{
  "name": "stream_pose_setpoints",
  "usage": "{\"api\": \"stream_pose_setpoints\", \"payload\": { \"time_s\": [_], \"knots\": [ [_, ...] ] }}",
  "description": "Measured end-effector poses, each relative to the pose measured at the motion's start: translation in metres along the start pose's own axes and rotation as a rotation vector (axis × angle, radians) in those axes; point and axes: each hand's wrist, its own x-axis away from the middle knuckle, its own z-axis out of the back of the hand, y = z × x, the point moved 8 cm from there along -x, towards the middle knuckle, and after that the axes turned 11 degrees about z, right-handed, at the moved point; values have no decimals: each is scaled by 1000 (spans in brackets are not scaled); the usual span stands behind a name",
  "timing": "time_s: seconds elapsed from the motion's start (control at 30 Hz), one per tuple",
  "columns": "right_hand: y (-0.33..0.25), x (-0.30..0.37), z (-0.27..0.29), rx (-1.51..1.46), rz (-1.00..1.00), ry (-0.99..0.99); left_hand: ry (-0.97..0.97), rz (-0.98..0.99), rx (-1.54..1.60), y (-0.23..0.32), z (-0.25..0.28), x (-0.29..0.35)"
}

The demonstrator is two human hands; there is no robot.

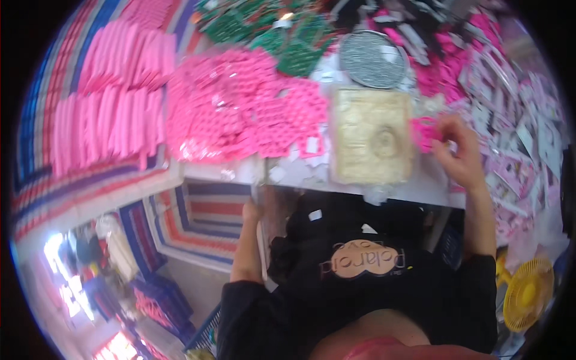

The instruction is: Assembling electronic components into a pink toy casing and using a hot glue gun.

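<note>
Picking at a small pink piece just right of the tan square pad, we pinch it in our right hand fingertips. We do best pinching lightly and keeping it flat over the white table. Our left hand, below the pad's left corner, grips the table edge; the pink heap lies left of the pad.

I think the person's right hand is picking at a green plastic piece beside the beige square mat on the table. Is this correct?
Not quite: the head view shows the right hand picking at a pink plastic piece, not a green one. It does lie beside the beige square mat on the table.
</note>
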Motion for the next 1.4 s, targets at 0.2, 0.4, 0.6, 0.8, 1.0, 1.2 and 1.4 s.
{"api": "stream_pose_setpoints", "payload": {
  "time_s": [0.2,0.4,0.6,0.8,1.0,1.2,1.4],
  "knots": [
    [-13,-17,-23,-20,42,-61,-211,-293,24,40,-36,56],
    [2,-14,-44,-300,-105,-19,-809,133,-188,83,81,107],
    [-31,23,-106,-800,-353,-35,-583,-823,773,293,254,316],
    [-64,5,-73,160,255,-48,-1028,-761,657,360,205,326],
    [-36,-13,-57,528,286,-38,-151,-1019,374,398,240,308],
    [-10,-26,-72,683,271,-99,300,-1535,79,395,220,337],
    [-15,-37,-76,707,243,-222,53,-1535,12,382,236,331]
  ]
}}
